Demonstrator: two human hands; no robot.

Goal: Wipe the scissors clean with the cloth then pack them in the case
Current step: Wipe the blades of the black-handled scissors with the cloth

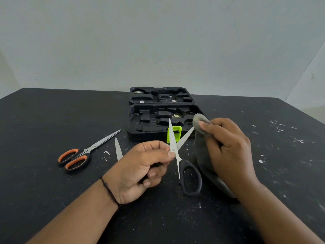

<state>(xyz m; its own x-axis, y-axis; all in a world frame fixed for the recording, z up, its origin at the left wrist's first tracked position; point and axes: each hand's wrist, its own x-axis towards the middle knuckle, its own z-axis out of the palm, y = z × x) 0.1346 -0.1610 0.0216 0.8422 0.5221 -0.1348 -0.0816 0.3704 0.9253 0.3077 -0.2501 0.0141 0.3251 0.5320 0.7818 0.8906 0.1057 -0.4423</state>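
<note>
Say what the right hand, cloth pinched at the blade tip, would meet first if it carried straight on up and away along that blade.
Probably the open black case: the right hand holds the cloth at the blade's tip, and the case's near half lies just beyond. Depth is unclear, so it might pass above the rim.

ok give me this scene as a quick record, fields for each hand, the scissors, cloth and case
left hand: grips the black-handled scissors, blades spread open
right hand: holds the grey cloth, pinching it round one blade tip
orange-handled scissors: lying closed on the table, left of the hands
third blade: partly hidden behind the left hand
case: open, black, green latch, no scissors visible inside
</note>
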